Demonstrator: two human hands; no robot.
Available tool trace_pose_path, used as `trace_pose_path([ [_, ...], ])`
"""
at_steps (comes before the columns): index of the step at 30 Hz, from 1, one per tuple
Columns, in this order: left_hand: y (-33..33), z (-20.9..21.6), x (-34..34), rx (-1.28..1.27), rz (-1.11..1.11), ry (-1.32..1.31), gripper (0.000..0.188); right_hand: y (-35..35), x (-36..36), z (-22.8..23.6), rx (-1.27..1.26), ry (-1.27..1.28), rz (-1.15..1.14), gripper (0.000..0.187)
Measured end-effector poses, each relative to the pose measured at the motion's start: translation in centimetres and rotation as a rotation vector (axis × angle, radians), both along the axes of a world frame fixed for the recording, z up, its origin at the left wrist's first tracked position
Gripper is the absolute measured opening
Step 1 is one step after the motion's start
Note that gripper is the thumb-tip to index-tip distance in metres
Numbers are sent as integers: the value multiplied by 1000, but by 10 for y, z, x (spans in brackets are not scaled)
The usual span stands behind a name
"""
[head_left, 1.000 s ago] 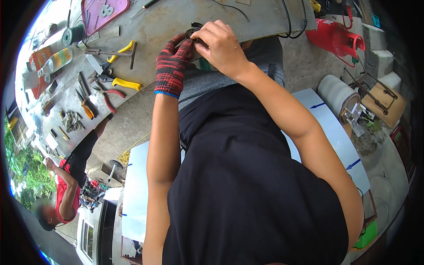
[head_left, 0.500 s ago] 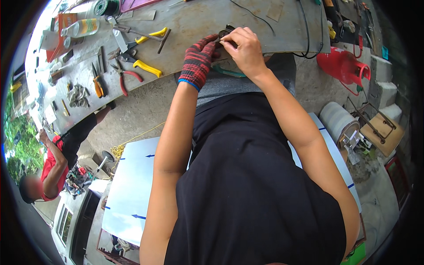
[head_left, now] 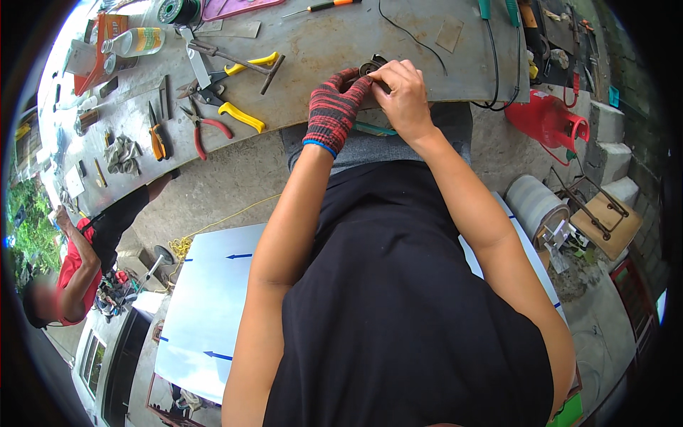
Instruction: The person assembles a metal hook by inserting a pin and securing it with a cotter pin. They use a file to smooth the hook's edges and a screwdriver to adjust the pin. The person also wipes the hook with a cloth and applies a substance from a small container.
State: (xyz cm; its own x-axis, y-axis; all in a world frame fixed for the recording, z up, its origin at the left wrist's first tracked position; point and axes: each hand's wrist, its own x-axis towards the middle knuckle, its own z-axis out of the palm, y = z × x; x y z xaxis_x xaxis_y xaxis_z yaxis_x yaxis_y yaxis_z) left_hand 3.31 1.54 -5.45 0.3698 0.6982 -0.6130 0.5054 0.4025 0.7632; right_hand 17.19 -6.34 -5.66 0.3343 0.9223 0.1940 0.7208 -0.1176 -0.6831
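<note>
Right grip (head_left: pixel 403 96) pinching small dark part (head_left: pixel 368 69), gloved left grip (head_left: pixel 337 108) pinching it too

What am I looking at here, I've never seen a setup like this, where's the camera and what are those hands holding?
No machine here, just a person's two hands. A wide fisheye camera worn on the head looks down at them, so straight edges bend toward the rim. The left hand wears a red-and-black striped glove; the right hand is bare. Their fingertips hold a small dark part, too small and covered to name. On the grey workbench, off to the left, are yellow-handled cutters, red-handled pliers, orange-handled pliers and a clear bottle. Another person in red is at the far left.
</note>
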Motion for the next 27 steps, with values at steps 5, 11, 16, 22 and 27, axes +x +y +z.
trace_pose_path([
  [5, 1, 5, 1, -49, 45, -18, 52, 0, 1, -5, 33, 5, 0, 14],
  [11, -2, 3, 1, -20, 52, -14, 47, -2, 5, -1, 16, 61, 8, 19],
  [16, -3, 8, 3, -68, 83, -18, 46, -13, 28, 24, -1, 75, -59, 27],
  [22, -3, 16, 6, -103, 103, -2, 43, -33, 70, 29, -10, 69, -189, 21],
  [27, -1, 18, 5, -96, 86, 11, 42, -32, 78, 30, -12, 92, -252, 16],
])
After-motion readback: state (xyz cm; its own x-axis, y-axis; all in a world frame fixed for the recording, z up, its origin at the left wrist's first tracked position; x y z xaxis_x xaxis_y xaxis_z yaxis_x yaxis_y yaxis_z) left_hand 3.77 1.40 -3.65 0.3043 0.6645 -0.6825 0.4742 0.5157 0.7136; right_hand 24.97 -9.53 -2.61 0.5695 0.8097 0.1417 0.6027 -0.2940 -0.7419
